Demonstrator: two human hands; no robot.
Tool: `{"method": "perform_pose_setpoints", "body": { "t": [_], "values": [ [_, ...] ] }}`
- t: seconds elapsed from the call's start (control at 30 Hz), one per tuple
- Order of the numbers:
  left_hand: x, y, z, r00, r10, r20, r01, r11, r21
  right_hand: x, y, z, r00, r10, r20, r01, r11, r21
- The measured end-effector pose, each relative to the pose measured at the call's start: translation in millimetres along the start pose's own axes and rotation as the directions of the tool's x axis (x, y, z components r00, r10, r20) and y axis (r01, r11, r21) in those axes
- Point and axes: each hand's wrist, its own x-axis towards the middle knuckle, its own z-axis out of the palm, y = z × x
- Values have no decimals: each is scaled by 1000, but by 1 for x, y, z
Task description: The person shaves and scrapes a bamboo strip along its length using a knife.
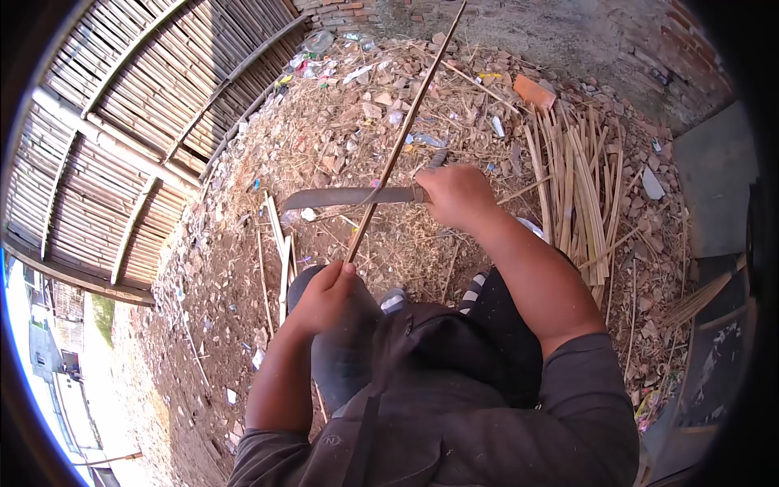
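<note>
In the head view my right hand [461, 197] is closed round the handle of a machete [341, 197], whose long dark blade points left. A long, thin bamboo strip [410, 118] slants from my lap up toward the top of the view. Its lower end is gripped in my left hand [324, 296], near my knee. Blade and strip cross just above that hand, and they appear to touch there. Part of the machete's handle is hidden by my right fingers.
Split bamboo strips [580, 178] lie in a pile at the right, and a few more strips [284, 268] lie left of my knee. Rubble and litter cover the ground. A bamboo fence [130, 154] stands at the left, a brick wall [535, 36] behind, a grey panel [714, 178] at the right.
</note>
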Motion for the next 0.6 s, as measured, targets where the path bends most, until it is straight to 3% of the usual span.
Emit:
{"method": "perform_pose_setpoints", "body": {
  "t": [0.13,0.23,0.33,0.4,0.6],
  "values": [
    [0,-2,1,1000,30,0,-30,999,-33,3,-6,3,994,-86,-62,77,989,-127],
    [-6,-18,-4,999,50,18,-50,999,-19,15,31,11,996,-5,-85,-2,996,-84],
    [-13,-1,-11,1000,6,5,-6,999,53,13,21,16,995,-49,-86,41,995,-95],
    [-20,6,-17,996,-84,-4,84,991,102,12,9,9,999,14,-50,-16,999,-47],
    [-24,-4,-17,995,-100,29,101,994,-32,6,6,19,991,92,101,-110,975,195]
  ]
}}
